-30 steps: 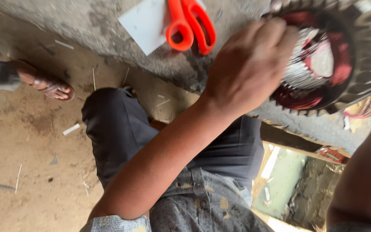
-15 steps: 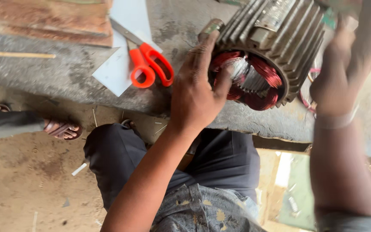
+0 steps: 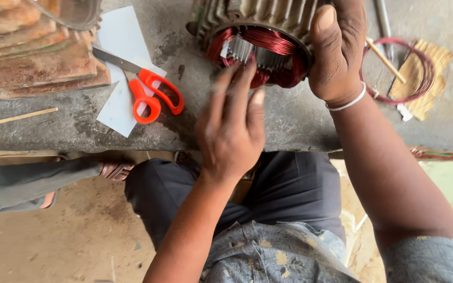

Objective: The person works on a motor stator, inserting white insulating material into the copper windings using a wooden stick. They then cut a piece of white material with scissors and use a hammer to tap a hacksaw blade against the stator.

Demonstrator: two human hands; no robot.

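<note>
1. Ribbed grey metal motor stator with red copper windings point(image 3: 260, 50) lies at the worktop point(image 3: 289, 120) far edge.
2. Right hand point(image 3: 338, 52) grasps its housing.
3. Left hand point(image 3: 233, 126), released with fingers spread, hovers at the windings.

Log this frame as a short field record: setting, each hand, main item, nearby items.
setting: grey workbench, seen from above
main item: ribbed motor stator with red copper windings
left hand: left hand open, fingers spread at the stator's open end; contact unclear from blur
right hand: right hand gripping the stator's side
nearby: orange-handled scissors on white paper; loose wire coil at right
</note>
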